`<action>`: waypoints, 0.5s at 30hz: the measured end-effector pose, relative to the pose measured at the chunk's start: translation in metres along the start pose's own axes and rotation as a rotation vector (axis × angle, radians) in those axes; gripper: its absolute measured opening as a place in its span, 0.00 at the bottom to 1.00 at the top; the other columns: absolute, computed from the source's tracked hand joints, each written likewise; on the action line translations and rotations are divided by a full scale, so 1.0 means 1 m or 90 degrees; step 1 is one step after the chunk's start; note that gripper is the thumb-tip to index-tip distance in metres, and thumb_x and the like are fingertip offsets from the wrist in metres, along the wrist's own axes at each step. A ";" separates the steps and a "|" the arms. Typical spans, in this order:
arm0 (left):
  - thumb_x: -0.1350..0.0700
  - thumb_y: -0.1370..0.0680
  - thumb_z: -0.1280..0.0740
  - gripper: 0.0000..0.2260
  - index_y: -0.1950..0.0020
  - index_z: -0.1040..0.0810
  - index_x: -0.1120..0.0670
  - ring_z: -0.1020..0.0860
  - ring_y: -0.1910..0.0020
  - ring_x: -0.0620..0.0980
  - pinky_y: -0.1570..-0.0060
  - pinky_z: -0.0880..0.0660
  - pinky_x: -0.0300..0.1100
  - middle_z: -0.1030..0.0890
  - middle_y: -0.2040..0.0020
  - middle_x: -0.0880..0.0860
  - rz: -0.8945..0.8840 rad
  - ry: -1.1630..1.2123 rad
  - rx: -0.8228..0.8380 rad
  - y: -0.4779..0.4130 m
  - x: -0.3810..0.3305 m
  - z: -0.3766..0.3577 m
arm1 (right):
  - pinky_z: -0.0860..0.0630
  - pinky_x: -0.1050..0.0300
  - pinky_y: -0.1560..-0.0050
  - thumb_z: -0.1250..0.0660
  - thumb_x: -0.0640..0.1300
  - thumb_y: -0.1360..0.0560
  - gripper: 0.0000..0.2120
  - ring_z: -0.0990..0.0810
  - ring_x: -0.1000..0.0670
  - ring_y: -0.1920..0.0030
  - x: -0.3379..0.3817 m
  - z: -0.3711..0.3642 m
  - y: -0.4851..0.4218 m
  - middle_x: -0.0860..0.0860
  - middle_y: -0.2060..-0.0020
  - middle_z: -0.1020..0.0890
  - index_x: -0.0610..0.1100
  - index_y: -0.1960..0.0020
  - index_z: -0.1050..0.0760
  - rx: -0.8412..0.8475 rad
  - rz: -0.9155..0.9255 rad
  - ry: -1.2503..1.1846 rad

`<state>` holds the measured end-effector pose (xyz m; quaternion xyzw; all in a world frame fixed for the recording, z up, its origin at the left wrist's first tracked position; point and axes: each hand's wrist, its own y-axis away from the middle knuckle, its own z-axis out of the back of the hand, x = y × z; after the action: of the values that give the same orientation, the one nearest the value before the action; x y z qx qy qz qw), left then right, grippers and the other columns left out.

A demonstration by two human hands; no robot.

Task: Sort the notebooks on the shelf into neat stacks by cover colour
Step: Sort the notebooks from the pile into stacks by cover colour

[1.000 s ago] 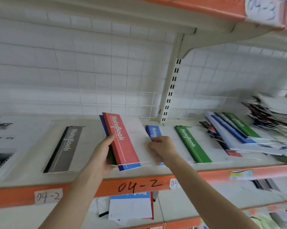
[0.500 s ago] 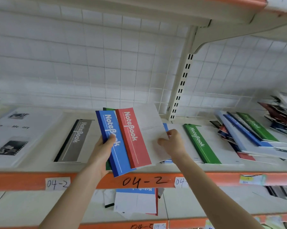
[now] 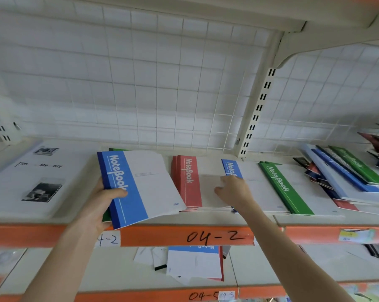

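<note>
At the shelf (image 3: 162, 222) front, left hand (image 3: 98, 207) grasps the blue notebook (image 3: 140, 186); right hand (image 3: 234, 190) rests, fingers relaxed, on red stack (image 3: 187, 182).

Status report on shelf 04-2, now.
Left hand grips blue notebook, green notebook beneath. Right hand open over red stack. Blue stack just beyond, top partly covered by that hand.

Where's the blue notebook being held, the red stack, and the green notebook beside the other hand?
blue notebook (image 3: 130, 205): head view, blue cover band.
red stack (image 3: 187, 182): head view, top red band.
green notebook (image 3: 281, 187): head view, green cover band.
</note>
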<state>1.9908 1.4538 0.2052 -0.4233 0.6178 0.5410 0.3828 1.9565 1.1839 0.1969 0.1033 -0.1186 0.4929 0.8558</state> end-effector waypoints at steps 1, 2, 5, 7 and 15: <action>0.65 0.23 0.36 0.13 0.42 0.30 0.52 0.26 0.61 0.48 0.66 0.31 0.43 0.24 0.58 0.50 -0.002 -0.002 0.011 -0.001 0.000 -0.002 | 0.29 0.58 0.60 0.39 0.45 0.24 0.12 0.25 0.42 0.49 0.002 -0.001 0.001 0.43 0.45 0.24 0.41 0.44 0.27 0.007 0.006 0.024; 0.66 0.23 0.36 0.14 0.42 0.30 0.51 0.25 0.60 0.48 0.65 0.31 0.43 0.23 0.58 0.49 -0.010 -0.008 0.027 -0.002 0.001 -0.004 | 0.28 0.56 0.57 0.40 0.46 0.24 0.13 0.25 0.42 0.46 0.004 -0.002 0.003 0.43 0.43 0.25 0.42 0.42 0.27 0.009 0.010 0.046; 0.67 0.24 0.36 0.18 0.40 0.30 0.48 0.24 0.57 0.46 0.61 0.29 0.44 0.21 0.52 0.49 -0.066 -0.020 0.093 -0.005 0.000 -0.011 | 0.29 0.56 0.52 0.39 0.49 0.22 0.18 0.27 0.43 0.43 0.008 0.004 0.011 0.45 0.40 0.29 0.44 0.35 0.30 -0.052 0.041 0.024; 0.68 0.24 0.35 0.21 0.42 0.30 0.43 0.24 0.54 0.43 0.54 0.28 0.44 0.21 0.49 0.46 -0.094 -0.033 0.145 -0.006 0.000 -0.020 | 0.31 0.60 0.60 0.40 0.48 0.21 0.11 0.24 0.46 0.55 0.015 0.009 0.019 0.46 0.53 0.24 0.42 0.49 0.24 -0.058 0.049 -0.183; 0.68 0.25 0.33 0.24 0.38 0.35 0.45 0.24 0.54 0.42 0.64 0.30 0.37 0.23 0.52 0.43 -0.149 -0.015 0.204 0.002 0.012 -0.084 | 0.28 0.58 0.57 0.39 0.46 0.24 0.11 0.23 0.46 0.52 0.019 0.019 0.040 0.46 0.52 0.23 0.41 0.45 0.28 0.020 -0.032 -0.259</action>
<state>1.9831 1.3691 0.2052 -0.4196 0.6379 0.3925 0.5128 1.9287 1.2136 0.2229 0.2171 -0.2783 0.4421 0.8246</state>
